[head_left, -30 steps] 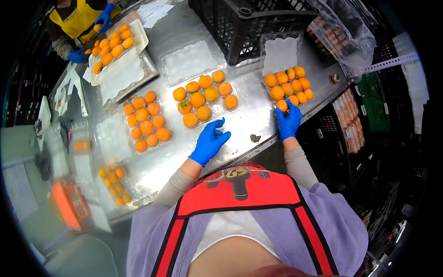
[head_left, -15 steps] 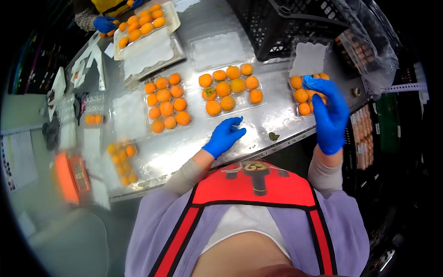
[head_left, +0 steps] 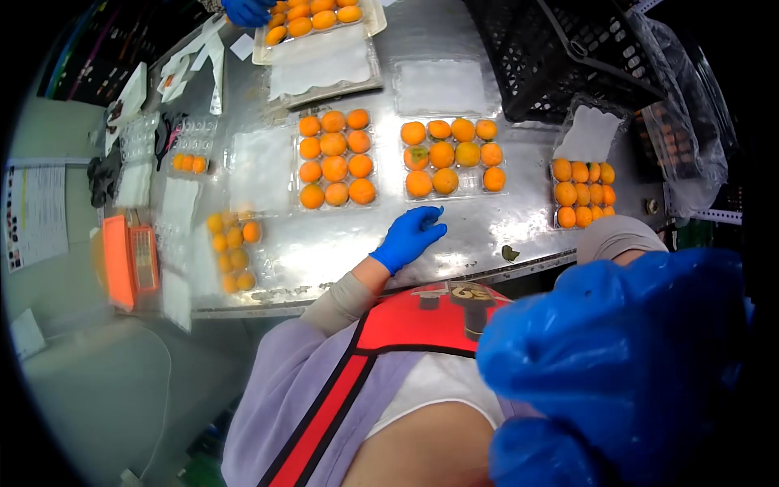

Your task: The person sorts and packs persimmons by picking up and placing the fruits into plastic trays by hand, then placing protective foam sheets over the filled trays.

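Note:
My left hand (head_left: 412,238), in a blue glove, hovers near the table's front edge, fingers apart and holding nothing. My right hand (head_left: 608,349), also blue-gloved, is raised very close to the camera at lower right. It is large and blurred, and I cannot make out whether it holds anything. Beyond my left hand lies a clear plastic tray of round orange fruits (head_left: 444,154), with a gap in its front row. A second fruit tray (head_left: 334,158) is left of it. Another full tray (head_left: 582,193) stands at the right, beyond my right forearm.
A black crate (head_left: 560,65) stands at the back right. Far back, another person's gloved hand (head_left: 247,11) is beside more fruit (head_left: 312,16). An orange scale (head_left: 120,261) and a partly filled tray (head_left: 235,260) are at left. A leaf (head_left: 510,253) lies near the front edge.
My right hand has left the right-hand fruit tray and come up close to the camera. My left hand stays near the same tray. The view has shifted, so the table appears farther right.

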`<state>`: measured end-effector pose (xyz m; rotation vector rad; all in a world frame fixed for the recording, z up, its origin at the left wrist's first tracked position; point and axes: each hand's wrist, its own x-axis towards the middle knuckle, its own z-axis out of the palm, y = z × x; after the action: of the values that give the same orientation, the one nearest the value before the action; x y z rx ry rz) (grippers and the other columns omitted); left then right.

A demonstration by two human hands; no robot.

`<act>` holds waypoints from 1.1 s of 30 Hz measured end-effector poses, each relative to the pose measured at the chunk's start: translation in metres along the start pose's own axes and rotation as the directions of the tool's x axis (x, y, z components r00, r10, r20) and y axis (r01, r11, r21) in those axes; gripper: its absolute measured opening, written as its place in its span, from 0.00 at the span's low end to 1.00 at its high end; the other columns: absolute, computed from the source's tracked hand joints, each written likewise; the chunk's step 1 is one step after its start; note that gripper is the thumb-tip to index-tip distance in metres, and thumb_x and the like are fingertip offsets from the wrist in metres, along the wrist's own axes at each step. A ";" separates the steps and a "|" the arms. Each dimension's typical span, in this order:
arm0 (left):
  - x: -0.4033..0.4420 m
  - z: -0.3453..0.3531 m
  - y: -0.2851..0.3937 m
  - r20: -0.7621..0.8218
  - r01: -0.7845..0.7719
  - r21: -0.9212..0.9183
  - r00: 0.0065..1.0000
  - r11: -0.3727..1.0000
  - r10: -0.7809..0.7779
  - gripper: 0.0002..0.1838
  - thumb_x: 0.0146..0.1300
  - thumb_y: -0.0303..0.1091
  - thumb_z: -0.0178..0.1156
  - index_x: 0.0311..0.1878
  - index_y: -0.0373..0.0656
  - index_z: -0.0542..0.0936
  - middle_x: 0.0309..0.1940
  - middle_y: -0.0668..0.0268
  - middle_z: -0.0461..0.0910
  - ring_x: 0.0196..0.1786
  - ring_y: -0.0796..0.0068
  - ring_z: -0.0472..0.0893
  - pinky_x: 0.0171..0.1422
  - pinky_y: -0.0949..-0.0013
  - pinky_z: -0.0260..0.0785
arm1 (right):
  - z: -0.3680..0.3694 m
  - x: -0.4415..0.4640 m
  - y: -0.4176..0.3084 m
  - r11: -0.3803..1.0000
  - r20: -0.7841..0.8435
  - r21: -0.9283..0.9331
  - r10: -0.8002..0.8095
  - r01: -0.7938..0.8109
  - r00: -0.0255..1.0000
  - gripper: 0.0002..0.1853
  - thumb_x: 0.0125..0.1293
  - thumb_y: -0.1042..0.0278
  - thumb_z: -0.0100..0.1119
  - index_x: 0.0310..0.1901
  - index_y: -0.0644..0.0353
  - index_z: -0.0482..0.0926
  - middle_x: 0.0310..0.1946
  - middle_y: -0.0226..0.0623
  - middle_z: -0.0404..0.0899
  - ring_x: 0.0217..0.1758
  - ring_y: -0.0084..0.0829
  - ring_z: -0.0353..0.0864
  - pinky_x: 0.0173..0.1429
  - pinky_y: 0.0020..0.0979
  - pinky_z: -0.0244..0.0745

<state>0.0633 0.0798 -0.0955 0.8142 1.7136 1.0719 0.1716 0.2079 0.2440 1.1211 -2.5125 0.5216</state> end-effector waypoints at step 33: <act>0.054 -0.076 0.055 -0.410 -0.313 -0.354 0.899 0.881 0.154 0.30 0.50 0.36 0.69 0.57 0.43 0.71 0.49 0.61 0.75 0.48 0.71 0.76 0.53 0.69 0.70 | -0.002 0.011 0.020 0.993 0.084 0.055 -0.106 0.101 0.991 0.14 0.48 0.80 0.55 0.40 0.60 0.78 0.38 0.38 0.80 0.34 0.36 0.79 0.39 0.31 0.73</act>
<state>-0.0238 0.1254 -0.0495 0.5796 1.6203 1.7849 0.1495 0.2138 0.2466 1.3117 -2.5099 0.5220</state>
